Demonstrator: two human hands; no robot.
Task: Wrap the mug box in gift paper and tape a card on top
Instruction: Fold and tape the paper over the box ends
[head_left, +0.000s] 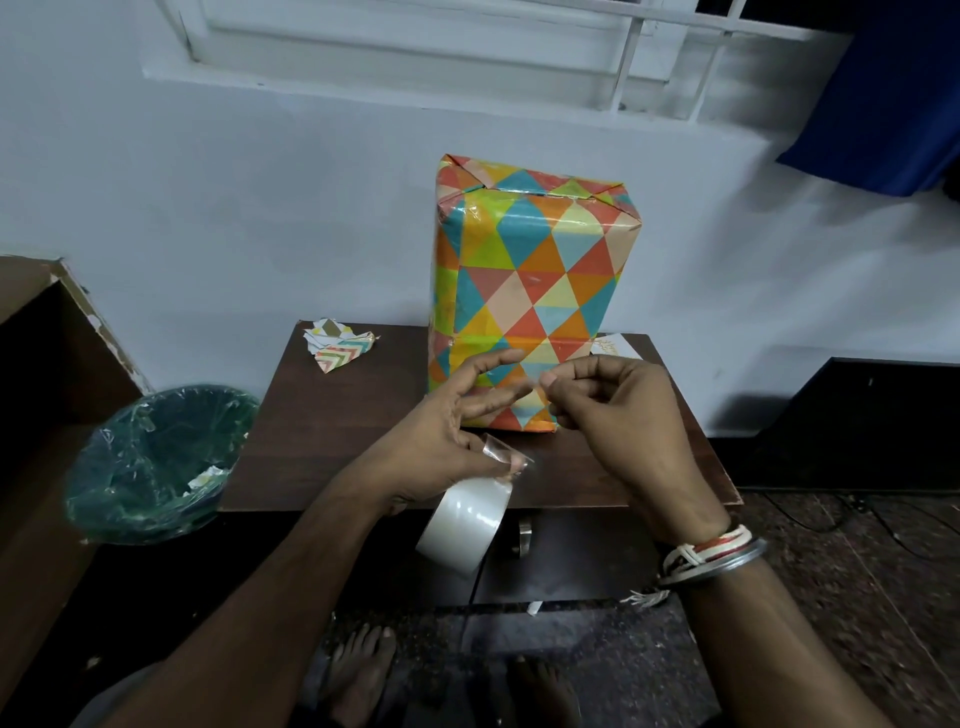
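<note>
The mug box (530, 270) stands upright on the dark wooden table (332, 431), fully covered in paper with coloured triangles. In front of it, my left hand (441, 436) hangs a roll of clear tape (462, 525) from thumb and ring finger, with a loose tape end at the fingertips. My right hand (618, 415) pinches a short strip of clear tape stretched across to my left index finger. A white card (615, 345) with gold print lies behind my right hand, mostly hidden by the box.
Scraps of patterned paper (340, 345) lie at the table's back left corner. A green bin lined with plastic (156, 462) stands left of the table. The white wall is right behind the box. A drawer handle (524, 535) shows below the table edge.
</note>
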